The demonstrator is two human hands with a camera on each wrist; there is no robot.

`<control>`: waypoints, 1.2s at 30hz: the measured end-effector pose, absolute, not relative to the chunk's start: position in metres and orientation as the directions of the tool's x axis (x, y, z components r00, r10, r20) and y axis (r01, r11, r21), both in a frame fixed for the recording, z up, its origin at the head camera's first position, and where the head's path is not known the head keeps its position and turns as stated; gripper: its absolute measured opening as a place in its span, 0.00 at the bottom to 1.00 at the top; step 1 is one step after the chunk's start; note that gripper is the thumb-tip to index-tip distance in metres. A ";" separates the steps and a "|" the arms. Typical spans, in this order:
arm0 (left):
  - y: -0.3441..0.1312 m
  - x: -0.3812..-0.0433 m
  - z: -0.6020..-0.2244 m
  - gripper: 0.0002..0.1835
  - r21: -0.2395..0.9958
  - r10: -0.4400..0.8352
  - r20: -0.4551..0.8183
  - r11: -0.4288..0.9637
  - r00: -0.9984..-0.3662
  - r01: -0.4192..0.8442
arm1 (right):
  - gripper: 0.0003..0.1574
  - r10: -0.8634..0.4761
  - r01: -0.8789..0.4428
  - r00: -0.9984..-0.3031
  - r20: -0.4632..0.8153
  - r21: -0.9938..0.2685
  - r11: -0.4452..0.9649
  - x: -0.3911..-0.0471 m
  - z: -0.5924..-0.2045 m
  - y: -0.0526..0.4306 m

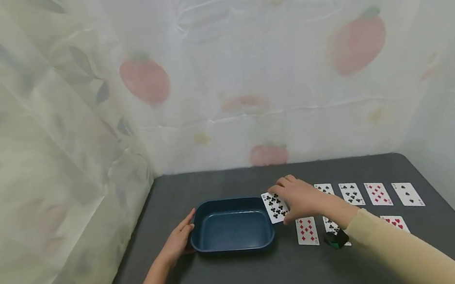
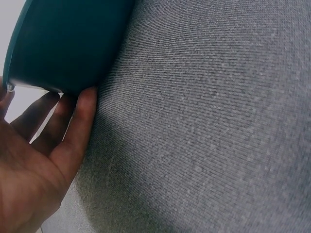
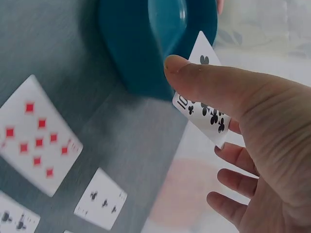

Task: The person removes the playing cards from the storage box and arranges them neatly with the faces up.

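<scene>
A blue rectangular tray (image 1: 232, 232) with rounded corners sits on the dark table. My left hand (image 1: 178, 240) is at its left end; the left wrist view has the fairly straight fingers (image 2: 80, 121) touching the tray's outer wall (image 2: 63, 48). Over the tray's right rim, my right hand (image 1: 302, 197) pinches a playing card, the ten of clubs (image 1: 273, 207), face up. In the right wrist view the thumb (image 3: 204, 82) lies across the card's face (image 3: 209, 121), and the other fingers are partly hidden behind it.
Several face-up cards lie in two rows right of the tray, among them a diamonds card (image 1: 307, 232) nearest it, a hearts card (image 1: 395, 223) and a spades card (image 1: 408, 194). My right forearm covers part of the rows. Patterned curtains (image 1: 258, 83) hang behind and beside the table.
</scene>
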State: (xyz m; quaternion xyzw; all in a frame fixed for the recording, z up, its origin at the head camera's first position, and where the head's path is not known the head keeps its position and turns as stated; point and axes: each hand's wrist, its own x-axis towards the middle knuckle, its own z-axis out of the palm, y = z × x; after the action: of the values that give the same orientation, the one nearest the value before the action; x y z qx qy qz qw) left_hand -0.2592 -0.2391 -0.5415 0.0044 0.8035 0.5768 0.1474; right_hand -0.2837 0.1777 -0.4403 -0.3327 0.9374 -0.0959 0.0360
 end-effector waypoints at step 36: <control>-0.244 -0.255 -0.541 0.29 0.931 0.160 -0.237 0.320 -0.958 -0.177 | 0.55 -0.439 -0.414 -0.898 -0.029 -0.282 0.866 -0.226 -0.492 0.350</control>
State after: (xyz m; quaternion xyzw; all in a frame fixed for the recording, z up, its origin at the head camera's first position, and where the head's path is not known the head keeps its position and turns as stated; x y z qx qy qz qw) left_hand -0.2552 -0.2441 -0.5412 -0.0052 0.7994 0.5831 0.1444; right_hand -0.2256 0.3501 -0.4923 -0.2209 0.9647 -0.1356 0.0460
